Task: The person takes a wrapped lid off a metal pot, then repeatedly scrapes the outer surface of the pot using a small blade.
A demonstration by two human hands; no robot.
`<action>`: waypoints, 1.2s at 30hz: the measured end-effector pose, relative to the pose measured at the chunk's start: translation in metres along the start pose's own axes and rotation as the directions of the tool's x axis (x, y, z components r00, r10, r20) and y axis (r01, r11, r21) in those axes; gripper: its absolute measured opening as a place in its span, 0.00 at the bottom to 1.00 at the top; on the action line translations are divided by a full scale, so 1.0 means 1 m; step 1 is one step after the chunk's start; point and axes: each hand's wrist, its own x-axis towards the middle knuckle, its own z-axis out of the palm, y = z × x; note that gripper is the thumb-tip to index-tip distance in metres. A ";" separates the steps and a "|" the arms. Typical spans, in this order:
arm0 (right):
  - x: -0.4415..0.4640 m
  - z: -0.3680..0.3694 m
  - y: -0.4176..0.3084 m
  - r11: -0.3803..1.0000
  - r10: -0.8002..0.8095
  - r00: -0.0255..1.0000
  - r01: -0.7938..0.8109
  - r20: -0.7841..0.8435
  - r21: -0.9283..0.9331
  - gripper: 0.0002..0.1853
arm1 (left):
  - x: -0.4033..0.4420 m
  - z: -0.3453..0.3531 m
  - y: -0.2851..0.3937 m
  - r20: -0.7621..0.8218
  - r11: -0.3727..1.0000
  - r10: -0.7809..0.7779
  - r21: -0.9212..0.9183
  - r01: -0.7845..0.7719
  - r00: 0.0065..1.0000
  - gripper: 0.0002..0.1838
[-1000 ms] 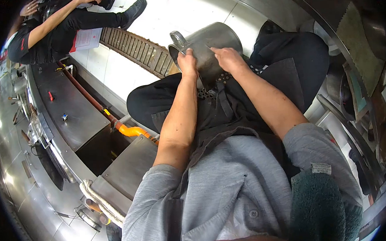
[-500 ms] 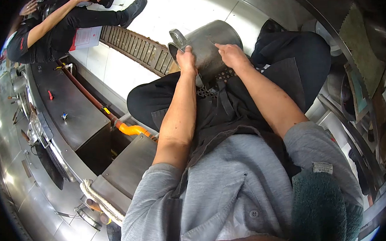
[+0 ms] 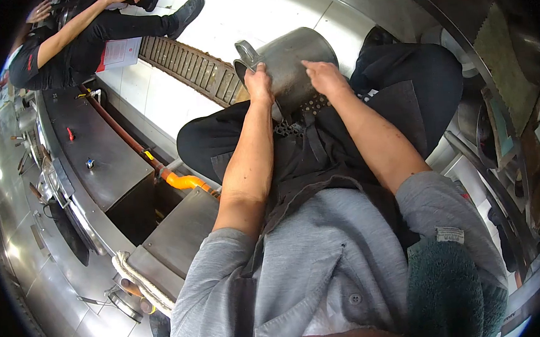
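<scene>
A dull grey metal pot [image 3: 297,52] lies tilted on its side between my bent legs, its loop handle [image 3: 247,51] standing up at the rim. My left hand [image 3: 258,84] is closed around the rim just below that handle. On the pot's side wall rests my right hand [image 3: 326,77], its index finger stretched out against the metal and the other fingers partly curled. I see nothing in the right hand, though its palm side is hidden. Under the pot, a piece of perforated metal [image 3: 289,129] shows by my black apron.
A slatted floor drain [image 3: 183,69] crosses the white tiles [image 3: 260,11]. At the upper left sits another person [image 3: 59,51] in dark clothes, near a paper sheet [image 3: 121,53]. Steel counters [image 3: 96,154] with an orange pipe [image 3: 184,181] line the left; shelving stands at right.
My right hand has shifted very slightly along the pot's wall. The pot and my left hand have moved a little to the left and up. The other person stays put.
</scene>
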 end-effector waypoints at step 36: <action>-0.008 0.009 -0.002 1.000 -0.027 0.999 0.027 -0.021 0.015 0.19 | -0.001 0.002 0.014 -0.010 0.990 -0.030 -0.135 0.028 1.000 0.14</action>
